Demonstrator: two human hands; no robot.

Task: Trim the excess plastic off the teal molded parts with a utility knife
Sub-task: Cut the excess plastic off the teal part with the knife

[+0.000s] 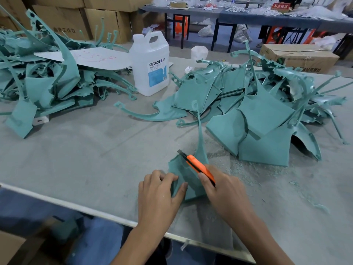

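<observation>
Head view: right hand [225, 190] hides rear of utility knife [196, 165].

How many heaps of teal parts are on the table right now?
2. The left heap lies left of the white jug; the right heap spreads right of it, beyond the single part being trimmed. Parts underneath may be hidden.

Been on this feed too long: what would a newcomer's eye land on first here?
The orange utility knife, gripped in the right hand at near centre, its blade end over the teal part that the left hand holds on the table. Next, more teal parts piled in a left heap and a right heap, with a white jug standing between them.
</observation>
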